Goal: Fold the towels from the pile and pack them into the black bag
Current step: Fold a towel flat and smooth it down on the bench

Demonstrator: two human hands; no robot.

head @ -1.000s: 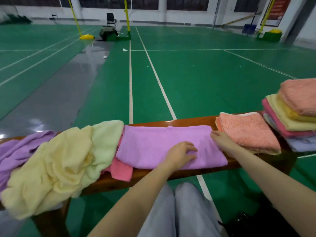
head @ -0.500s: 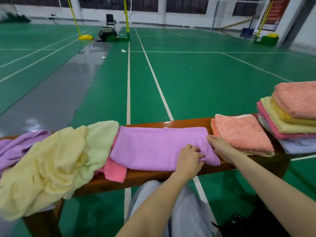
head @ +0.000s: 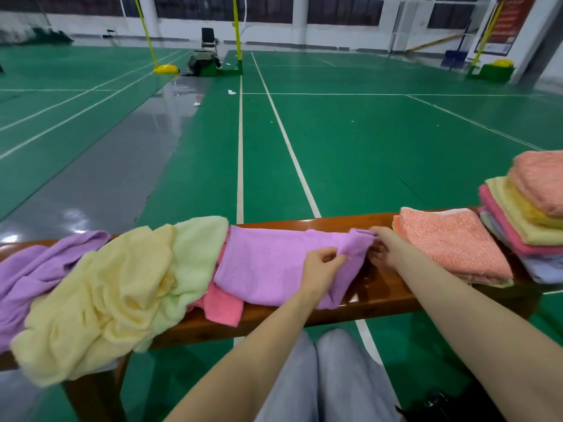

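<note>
Both hands have lifted the purple towel's (head: 274,266) right end off the bench (head: 380,296): left hand (head: 320,268) and right hand (head: 384,243) pinch its corners. Unevenly pulled, the fold could skew, dragging the loose pile (head: 115,287) floorward.

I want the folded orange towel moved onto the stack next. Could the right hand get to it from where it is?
Probably yes. The right hand pinches the purple towel right beside the folded orange towel, nothing lies between, but it must let go first.
</note>
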